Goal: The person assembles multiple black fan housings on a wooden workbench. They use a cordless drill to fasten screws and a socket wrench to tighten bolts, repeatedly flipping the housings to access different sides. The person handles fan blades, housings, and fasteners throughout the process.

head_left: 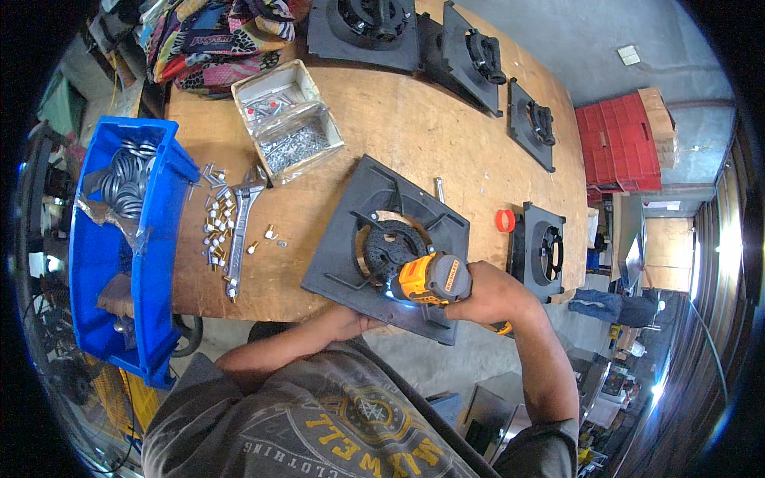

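My right hand (496,293) is closed round the handle of a yellow and black cordless drill (430,279). The drill's nose points down at the near side of a black square metal frame (422,207), where its light glows. Set in the frame's middle is a round, pitted black burner-like ring (390,243). The frame lies at an angle, its near corner jutting past the table edge. At its near left edge is my left hand (351,323), partly beneath it, with the fingers hidden. Whether they grip the frame does not show.
Left of the frame lie an adjustable wrench (241,231) and several brass-tipped fittings (219,227). A blue bin (163,263) with metal rings stands farther left, and a divided box (255,147) of small hardware behind. Similar black frames (532,119) line the table's far and right sides.
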The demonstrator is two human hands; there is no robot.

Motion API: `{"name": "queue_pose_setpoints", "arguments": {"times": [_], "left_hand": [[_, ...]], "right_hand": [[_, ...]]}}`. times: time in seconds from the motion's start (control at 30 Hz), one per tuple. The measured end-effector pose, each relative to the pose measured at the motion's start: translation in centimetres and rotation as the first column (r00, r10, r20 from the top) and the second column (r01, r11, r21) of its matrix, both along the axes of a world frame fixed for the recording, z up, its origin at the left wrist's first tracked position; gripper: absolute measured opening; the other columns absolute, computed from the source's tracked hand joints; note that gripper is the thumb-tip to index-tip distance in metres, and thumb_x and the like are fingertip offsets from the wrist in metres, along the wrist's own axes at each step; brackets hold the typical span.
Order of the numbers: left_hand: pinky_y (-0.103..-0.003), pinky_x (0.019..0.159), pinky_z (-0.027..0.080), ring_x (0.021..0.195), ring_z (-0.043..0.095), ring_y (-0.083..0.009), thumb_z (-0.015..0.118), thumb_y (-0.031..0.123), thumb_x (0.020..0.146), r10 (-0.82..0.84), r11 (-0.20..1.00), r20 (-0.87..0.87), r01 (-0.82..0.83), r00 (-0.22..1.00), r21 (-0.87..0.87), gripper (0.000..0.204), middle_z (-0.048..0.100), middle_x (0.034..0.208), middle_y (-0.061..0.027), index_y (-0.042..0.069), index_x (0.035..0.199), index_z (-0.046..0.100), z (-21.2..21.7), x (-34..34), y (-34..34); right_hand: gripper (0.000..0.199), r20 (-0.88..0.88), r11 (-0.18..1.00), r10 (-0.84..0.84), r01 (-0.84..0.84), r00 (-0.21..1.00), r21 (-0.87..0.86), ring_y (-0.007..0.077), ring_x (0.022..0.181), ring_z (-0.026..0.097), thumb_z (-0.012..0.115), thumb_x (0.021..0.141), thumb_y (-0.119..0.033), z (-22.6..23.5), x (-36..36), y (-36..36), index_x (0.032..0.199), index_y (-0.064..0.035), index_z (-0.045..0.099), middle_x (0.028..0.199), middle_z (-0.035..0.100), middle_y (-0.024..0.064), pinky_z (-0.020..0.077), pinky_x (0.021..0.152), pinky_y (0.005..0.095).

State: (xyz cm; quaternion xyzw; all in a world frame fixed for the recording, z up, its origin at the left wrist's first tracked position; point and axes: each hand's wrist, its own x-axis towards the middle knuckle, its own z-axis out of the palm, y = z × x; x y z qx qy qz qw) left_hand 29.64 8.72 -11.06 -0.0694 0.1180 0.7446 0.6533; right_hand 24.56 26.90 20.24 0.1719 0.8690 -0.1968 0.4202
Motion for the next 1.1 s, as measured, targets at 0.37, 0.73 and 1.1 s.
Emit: {"name": "queue_pose_setpoints", "arguments": {"times": [0.37, 0.73, 1.1], "left_hand": [[-0.034, 0.090, 0.054, 0.105, 0.065, -0.0179, 0.051, 0.030, 0.102, -0.062, 0.998, -0.001, 0.062, 0.998, 0.031, 0.035, 0.066, 0.118, -0.0053, 0.008, 0.129, 0.055, 0.8, 0.2, 0.2], [-0.038, 0.093, 0.052, 0.107, 0.064, -0.0195, 0.058, 0.028, 0.097, 0.121, 0.985, 0.026, -0.123, 0.992, 0.116, 0.036, 0.067, 0.122, -0.0070, 0.010, 0.129, 0.057, -0.4, 0.6, 0.4], [-0.037, 0.101, 0.049, 0.113, 0.063, -0.0184, 0.064, 0.026, 0.094, -0.005, 0.998, 0.011, 0.004, 1.000, 0.056, 0.040, 0.065, 0.126, -0.0056, 0.010, 0.130, 0.058, -0.9, 1.8, -0.4]], "right_hand": [[0.054, 0.032, 0.997, 0.038, -0.040, 0.999, 0.073, 0.0394, 0.094, 0.068, 0.075, 0.061, -0.040, 0.0, -0.3, -0.2, 0.102, -0.0052, 0.071, 0.098, 0.070, 0.0231, 0.0548, 0.083, 0.0445], [0.046, 0.035, 0.986, 0.166, -0.167, 0.986, 0.020, 0.0386, 0.084, 0.068, 0.078, 0.062, -0.032, 0.8, -2.0, -1.8, 0.094, 0.0001, 0.070, 0.088, 0.070, 0.0241, 0.0542, 0.075, 0.0425], [0.051, 0.079, 0.992, 0.099, -0.105, 0.992, 0.065, 0.0382, 0.095, 0.068, 0.076, 0.063, -0.040, -1.0, -0.6, -1.2, 0.100, -0.0042, 0.071, 0.098, 0.070, 0.0233, 0.0542, 0.084, 0.0459]]}}
